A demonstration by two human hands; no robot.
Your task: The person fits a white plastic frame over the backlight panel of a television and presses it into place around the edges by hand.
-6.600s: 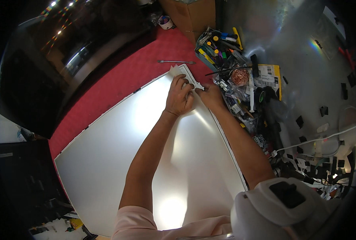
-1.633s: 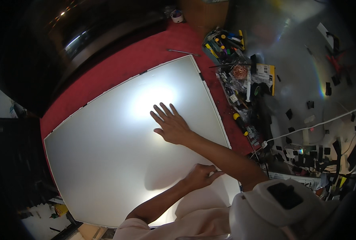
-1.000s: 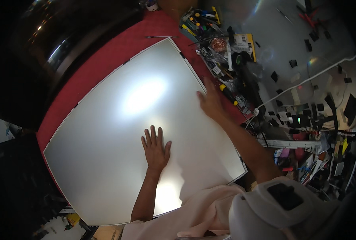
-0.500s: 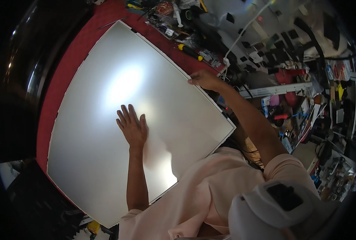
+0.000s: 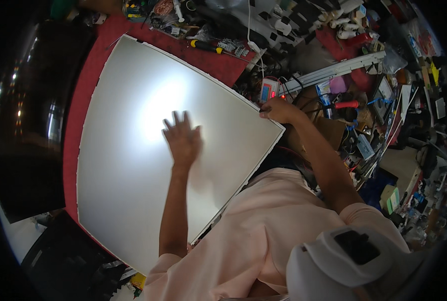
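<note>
My left hand (image 5: 182,139) is over the middle of a large white sheet panel (image 5: 120,175), fingers spread, slightly blurred, beside a bright patch of light. Whether it touches the surface I cannot tell. My right hand (image 5: 278,111) grips the panel’s right edge near its corner, with fingers pressed together. The panel lies on a red padded mat (image 5: 80,125). Just beyond my right hand is a small device (image 5: 268,89) with red lights.
A glossy black screen (image 5: 32,120) stands along the left, another dark panel (image 5: 68,251) below it. At back and right are tools, a yellow-black screwdriver (image 5: 206,46), a white cable (image 5: 250,30), metal strips (image 5: 334,72), red-handled tool (image 5: 345,104) and clutter.
Earlier both hands pinched a lifted corner of film; later they were on the flat surface. My right hand has moved along the edge toward the near corner. The view has swung toward the right.
</note>
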